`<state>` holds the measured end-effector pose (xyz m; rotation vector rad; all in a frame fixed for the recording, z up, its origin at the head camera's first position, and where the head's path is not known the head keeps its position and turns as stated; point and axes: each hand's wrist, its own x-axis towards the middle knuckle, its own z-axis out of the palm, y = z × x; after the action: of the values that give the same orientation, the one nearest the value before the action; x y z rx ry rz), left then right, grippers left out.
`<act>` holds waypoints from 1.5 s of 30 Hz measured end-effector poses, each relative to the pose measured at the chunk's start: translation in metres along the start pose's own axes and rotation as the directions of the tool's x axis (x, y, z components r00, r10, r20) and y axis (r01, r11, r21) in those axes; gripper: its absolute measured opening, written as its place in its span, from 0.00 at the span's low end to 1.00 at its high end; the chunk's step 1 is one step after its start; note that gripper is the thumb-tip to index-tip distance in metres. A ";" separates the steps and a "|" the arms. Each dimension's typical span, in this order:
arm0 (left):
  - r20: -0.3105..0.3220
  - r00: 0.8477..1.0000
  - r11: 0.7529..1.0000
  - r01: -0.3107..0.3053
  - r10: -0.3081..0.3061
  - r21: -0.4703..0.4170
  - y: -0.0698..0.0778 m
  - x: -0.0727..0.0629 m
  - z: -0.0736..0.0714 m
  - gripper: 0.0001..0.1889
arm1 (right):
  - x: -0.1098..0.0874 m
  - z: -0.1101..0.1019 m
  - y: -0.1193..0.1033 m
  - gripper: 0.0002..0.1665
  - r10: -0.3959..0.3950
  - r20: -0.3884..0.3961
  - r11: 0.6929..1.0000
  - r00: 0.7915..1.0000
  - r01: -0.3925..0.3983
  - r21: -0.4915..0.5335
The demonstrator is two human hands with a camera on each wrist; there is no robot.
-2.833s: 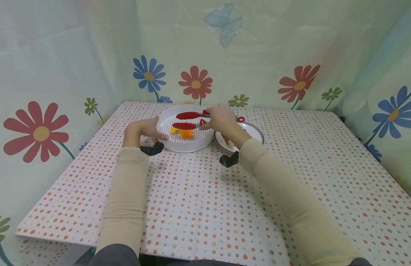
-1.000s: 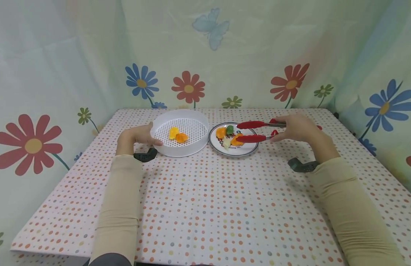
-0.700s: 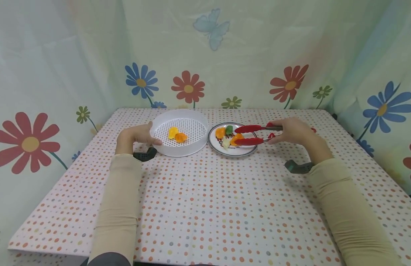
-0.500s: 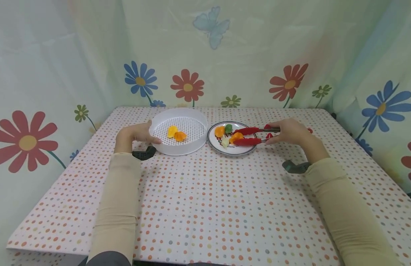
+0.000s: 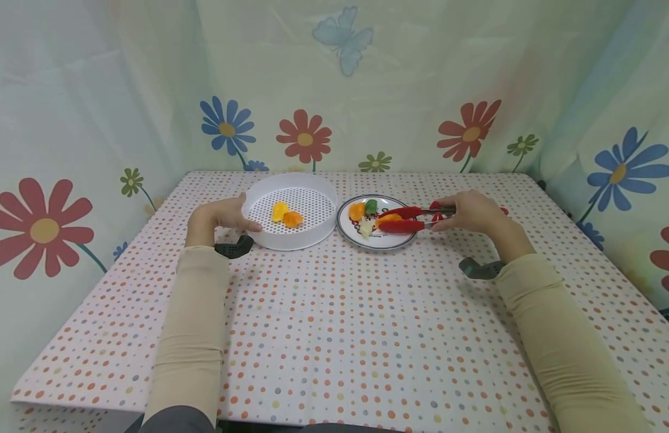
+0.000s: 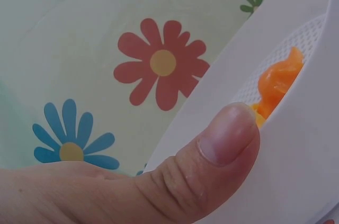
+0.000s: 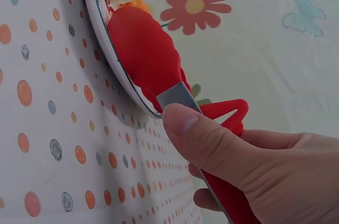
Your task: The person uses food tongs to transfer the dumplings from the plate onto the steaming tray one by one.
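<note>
My left hand [image 5: 226, 214] holds the near left side of a round white steamer basket [image 5: 296, 242], thumb along its outer wall; its other fingers are largely hidden. On the perforated floor lie a yellow piece [image 5: 280, 211] and an orange piece [image 5: 293, 219] that look like cut bell pepper. With my right hand [image 5: 466, 211] I grip metal tongs [image 5: 403, 227] with red tips. The tips reach low over a patterned plate [image 5: 361, 242], either side of an orange pepper-like piece [image 5: 387, 220]. Another orange piece [image 5: 357, 211], a green piece [image 5: 371, 207] and a pale piece [image 5: 365, 229] share the plate.
Basket and plate stand side by side toward the back of a table with a dotted cloth [image 5: 323, 337]. Behind the table hangs a flowered curtain [image 5: 399, 78]. The table's front edge lies close to the person.
The right hand has swung the tongs from over the basket rightward to the plate, then lowered them and narrowed their tips around the orange piece. The left hand stays at the basket.
</note>
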<state>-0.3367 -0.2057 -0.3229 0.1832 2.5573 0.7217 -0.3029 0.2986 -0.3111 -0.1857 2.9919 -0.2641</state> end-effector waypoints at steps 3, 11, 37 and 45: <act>-0.002 1.000 1.000 0.016 -0.016 0.004 -0.001 -0.001 0.000 0.60 | 0.001 0.001 0.000 0.49 -0.005 0.000 1.000 1.000 0.005 0.009; -0.004 1.000 1.000 0.015 -0.015 0.005 -0.002 0.002 0.003 0.61 | 0.000 -0.002 0.007 0.51 0.019 0.004 0.999 1.000 -0.019 0.031; -0.031 1.000 1.000 0.000 -0.001 -0.027 0.000 0.006 0.019 0.60 | 0.066 0.010 -0.180 0.40 -0.165 -0.126 0.966 0.978 0.135 -0.221; -0.041 0.999 0.999 0.034 -0.035 -0.013 -0.002 0.003 0.020 0.62 | 0.076 0.034 -0.197 0.37 -0.199 -0.156 0.962 0.967 0.163 -0.219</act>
<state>-0.3296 -0.1978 -0.3403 0.1213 2.5877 0.7351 -0.3509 0.0907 -0.3181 -0.4857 3.1784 0.0125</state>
